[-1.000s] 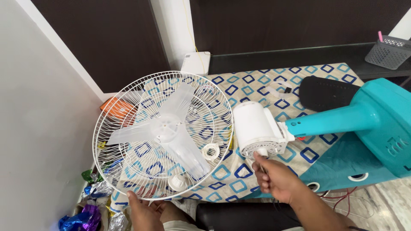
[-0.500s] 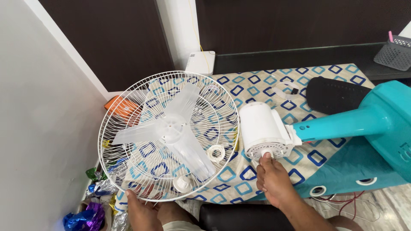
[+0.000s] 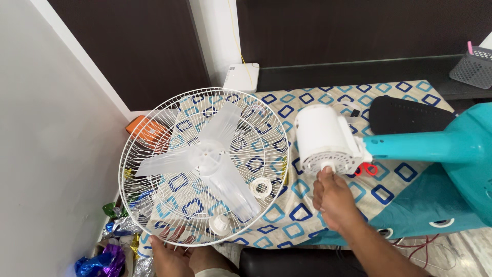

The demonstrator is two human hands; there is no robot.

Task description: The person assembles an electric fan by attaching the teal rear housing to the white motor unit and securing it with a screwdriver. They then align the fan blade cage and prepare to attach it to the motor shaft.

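- The teal fan stand [image 3: 451, 154] lies across the right side of the desk [image 3: 328, 97]; keeping it flat seems wise, so the motor does not roll.
- The white wire guard [image 3: 205, 166], with the clear blade [image 3: 207, 156] lying in it, overhangs the desk's left front corner. The left hand [image 3: 171, 256] grips its near rim, fingers curled under; a firm hold there looks needed.
- The white motor housing [image 3: 325, 138] sits mid-desk. The right hand [image 3: 335, 200] has its fingers pinched on the hub at the housing's face; turning squarely should avoid slipping.
- Two white ring nuts [image 3: 260, 188] rest inside the guard.
- Orange packet [image 3: 146, 131] beyond the left edge; shiny foil wrappers [image 3: 110, 251] on the floor below.
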